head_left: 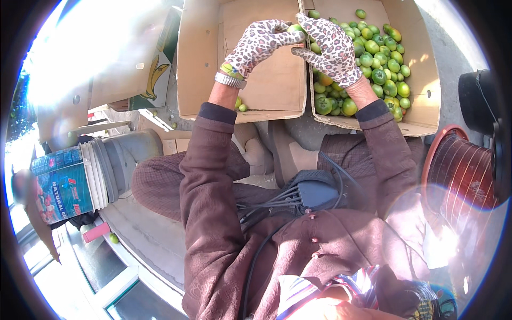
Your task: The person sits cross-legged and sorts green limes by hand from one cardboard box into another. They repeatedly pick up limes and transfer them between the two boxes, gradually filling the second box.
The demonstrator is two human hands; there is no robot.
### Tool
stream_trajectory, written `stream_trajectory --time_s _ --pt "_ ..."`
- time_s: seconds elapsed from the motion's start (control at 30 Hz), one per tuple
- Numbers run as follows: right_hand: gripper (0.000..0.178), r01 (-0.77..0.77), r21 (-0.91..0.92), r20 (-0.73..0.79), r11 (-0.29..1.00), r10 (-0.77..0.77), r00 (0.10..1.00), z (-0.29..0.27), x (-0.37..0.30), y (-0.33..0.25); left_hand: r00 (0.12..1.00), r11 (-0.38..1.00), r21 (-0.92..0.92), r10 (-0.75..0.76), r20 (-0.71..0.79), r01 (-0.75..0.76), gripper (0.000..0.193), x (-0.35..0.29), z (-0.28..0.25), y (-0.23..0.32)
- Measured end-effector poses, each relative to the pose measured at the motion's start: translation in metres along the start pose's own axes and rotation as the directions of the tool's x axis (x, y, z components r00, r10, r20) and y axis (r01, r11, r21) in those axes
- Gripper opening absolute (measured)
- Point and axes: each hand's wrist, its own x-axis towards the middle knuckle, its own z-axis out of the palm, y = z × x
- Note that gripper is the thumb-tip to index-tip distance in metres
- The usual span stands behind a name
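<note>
My left hand [261, 45], in a leopard-print glove, pinches a small green tomato [295, 28] between thumb and fingers above the shared edge of two cardboard boxes. Close beside it my right hand [336, 50], gloved alike, has its thumb apart from its fingers; its fingertips are at the tomato's right side. Beneath the right hand stands the right box [426, 96], with many tomatoes [380, 76], mostly green and some tinged orange. A couple of small green tomatoes [242, 108] lie in the near left corner of the left box [200, 64].
On the left lie a stack of buckets [64, 184] with a blue label and a box with a banana picture [156, 77]. A reddish ribbed tub [461, 170] and a black bucket [474, 101] stand on the right. Cables and a grey device [317, 194] rest on my lap.
</note>
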Motion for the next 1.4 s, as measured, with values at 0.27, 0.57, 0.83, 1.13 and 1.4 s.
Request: stream_trajectory --time_s 0.27,0.57,0.83,1.13,1.4 --pt "0.046 -0.137 -0.094 -0.064 0.986 0.131 0.989 -0.005 -0.001 0.011 0.988 0.892 0.437 0.056 0.143 -0.114 0.048 -0.002 -0.018 -0.009" --pt "0.049 -0.532 -0.441 -0.339 0.723 0.414 0.844 -0.037 -0.014 0.087 0.594 0.348 0.937 -0.751 0.288 -0.015 0.042 -0.066 -0.005 -0.129" --pt "0.045 -0.675 -0.523 -0.084 0.52 0.757 0.648 -0.047 -0.028 0.095 0.518 0.231 0.926 -0.776 0.361 -0.299 0.037 -0.083 0.021 -0.15" --pt "0.044 -0.707 -0.6 0.076 0.373 0.907 0.415 -0.066 -0.046 0.111 0.652 0.527 0.787 -0.726 0.22 0.322 0.05 -0.055 -0.005 -0.139" --pt "0.038 -0.656 -0.546 0.206 0.522 0.842 0.499 -0.1 -0.077 0.087 0.912 0.911 -0.356 -0.313 -0.265 0.209 0.029 -0.018 0.011 -0.043"
